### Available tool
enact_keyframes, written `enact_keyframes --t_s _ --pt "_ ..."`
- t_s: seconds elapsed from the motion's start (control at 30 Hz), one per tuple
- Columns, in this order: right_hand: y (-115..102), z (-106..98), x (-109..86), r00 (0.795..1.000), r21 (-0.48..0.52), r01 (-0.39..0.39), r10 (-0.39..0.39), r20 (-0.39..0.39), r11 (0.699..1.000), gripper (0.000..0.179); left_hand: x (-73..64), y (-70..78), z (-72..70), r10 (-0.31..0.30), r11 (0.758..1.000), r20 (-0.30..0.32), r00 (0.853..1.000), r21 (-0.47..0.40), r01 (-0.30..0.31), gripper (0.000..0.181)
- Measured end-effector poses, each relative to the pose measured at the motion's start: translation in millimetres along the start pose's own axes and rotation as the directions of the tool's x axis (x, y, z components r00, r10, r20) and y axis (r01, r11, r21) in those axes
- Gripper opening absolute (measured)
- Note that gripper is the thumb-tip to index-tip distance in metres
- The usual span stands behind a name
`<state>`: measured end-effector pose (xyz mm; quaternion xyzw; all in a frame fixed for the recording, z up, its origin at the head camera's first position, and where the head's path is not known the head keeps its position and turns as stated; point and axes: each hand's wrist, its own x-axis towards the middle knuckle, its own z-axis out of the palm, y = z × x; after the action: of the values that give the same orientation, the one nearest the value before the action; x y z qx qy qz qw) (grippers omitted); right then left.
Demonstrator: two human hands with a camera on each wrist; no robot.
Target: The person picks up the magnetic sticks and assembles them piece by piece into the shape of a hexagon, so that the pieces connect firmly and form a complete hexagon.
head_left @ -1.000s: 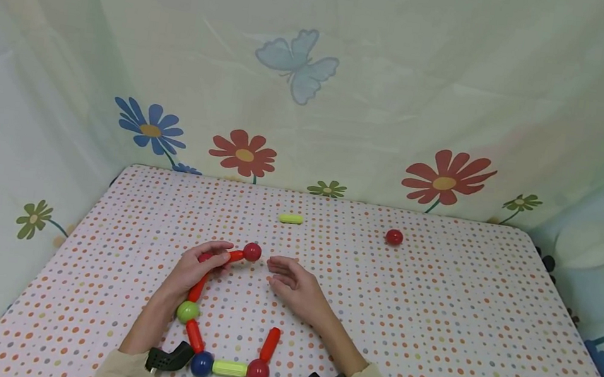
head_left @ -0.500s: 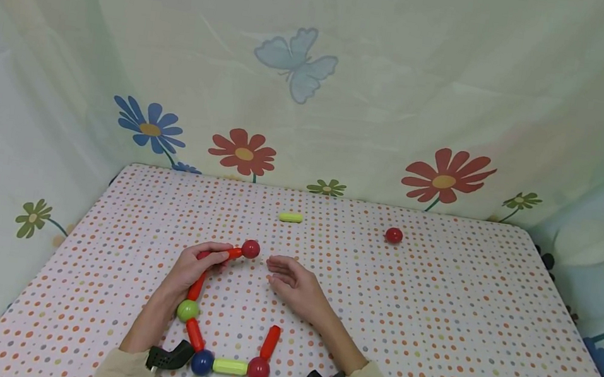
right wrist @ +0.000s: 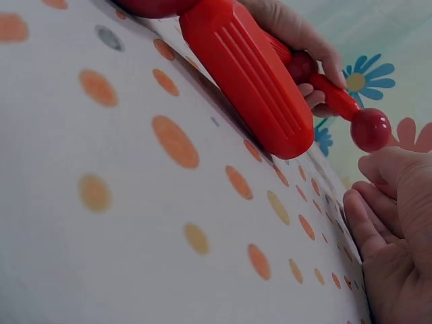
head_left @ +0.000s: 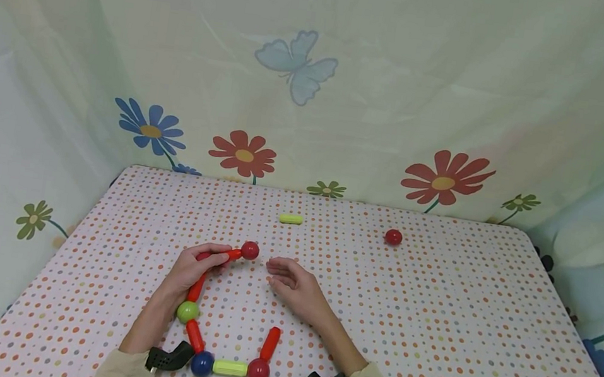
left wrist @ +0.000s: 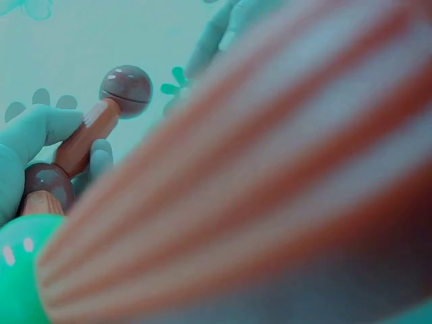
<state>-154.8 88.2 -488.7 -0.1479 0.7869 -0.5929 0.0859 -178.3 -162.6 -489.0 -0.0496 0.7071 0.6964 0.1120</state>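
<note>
A chain of ball-and-rod construction toy pieces curves over the table. My left hand (head_left: 191,269) pinches a red rod (head_left: 234,255) near the chain's far end between thumb and fingers. Beyond the fingertips, a red ball (head_left: 250,250) caps that rod. Another red ball (left wrist: 48,185) is partly hidden under this hand. Below it run a red rod, a green ball (head_left: 187,311), another red rod (head_left: 194,335), a blue ball (head_left: 202,364), a yellow-green rod (head_left: 230,368), a red ball (head_left: 257,371) and a free-ended red rod (head_left: 270,343). My right hand (head_left: 297,288) holds nothing, fingers loosely bent toward the end ball.
A loose yellow-green rod (head_left: 290,219) lies toward the back of the dotted table (head_left: 432,333). Farther right sits a loose red ball (head_left: 393,237). A floral curtain (head_left: 371,96) hangs behind and at both sides.
The held rod and its end ball have shifted very slightly left. The right hand and the rest of the chain stay in place.
</note>
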Motion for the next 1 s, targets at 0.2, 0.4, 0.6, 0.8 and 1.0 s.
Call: enact_keyframes --t_s 0.2,0.4,0.6,0.8,1.0 --pt "3 1 0.5 1.000 0.003 -0.002 0.002 -0.002 1.000 0.035 0.2 1.3 -9.8 -0.002 0.998 -0.041 0.999 0.062 0.005 0.033" --pt "3 4 1.3 1.000 -0.004 -0.009 0.009 -0.016 1.000 0.036 -1.0 5.6 -28.3 0.023 0.989 -0.034 0.999 0.147 -0.018 0.030" --pt "-19 2 -5.5 1.000 -0.016 -0.002 0.002 -0.010 1.000 0.035 -4.2 9.6 -42.2 0.029 0.980 0.059 0.998 0.193 -0.040 0.040" --pt "-31 -1 -9.9 1.000 -0.003 0.005 -0.005 0.005 1.000 0.034 -4.1 7.7 -45.0 0.042 0.966 0.194 0.980 0.244 -0.090 0.048" --pt "-8 2 -2.6 1.000 -0.010 0.000 0.000 -0.013 1.000 0.034 -2.7 4.4 -41.4 0.048 0.948 0.220 0.974 0.297 -0.114 0.055"
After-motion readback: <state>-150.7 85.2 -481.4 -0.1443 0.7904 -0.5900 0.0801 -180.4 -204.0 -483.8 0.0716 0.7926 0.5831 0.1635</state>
